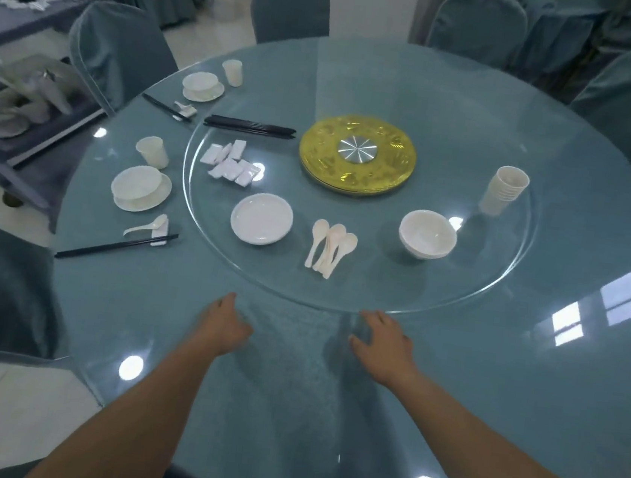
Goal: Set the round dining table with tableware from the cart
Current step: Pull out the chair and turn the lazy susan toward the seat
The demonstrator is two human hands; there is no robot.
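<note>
Both hands reach forward over the near part of the round glass-topped surface (526, 380) with its teal cloth beneath. The left hand (223, 324) and the right hand (382, 344) each lie with fingers loosely spread just short of the near rim of the clear glass turntable (339, 292); neither grip has hold of anything. Whether the fingertips touch that rim cannot be told. Their placement, one at each side of the rim's nearest arc, suggests readiness to rotate the turntable or to take stock from it.

The turntable serves as a staging area: a stack of white round plates (262, 219), a bundle of white ceramic spoons (330, 250), stacked white bowls (427, 234), a tilted stack of white cups (505, 191), white rectangular chopstick rests (230, 162) and a bunch of black chopsticks (250, 126) lie grouped by kind around the gold central hub (357, 155).

On the left, two places appear complete: a near-left setting (141, 187) and a far-left setting (203, 86), each a bowl on a plate with cup, spoon, rest and chopsticks alongside, each facing a teal-covered chair. The grey cart (28, 88) stands at far left, bearing more white ware. The remaining places look unset, so the task seems at an early stage.
</note>
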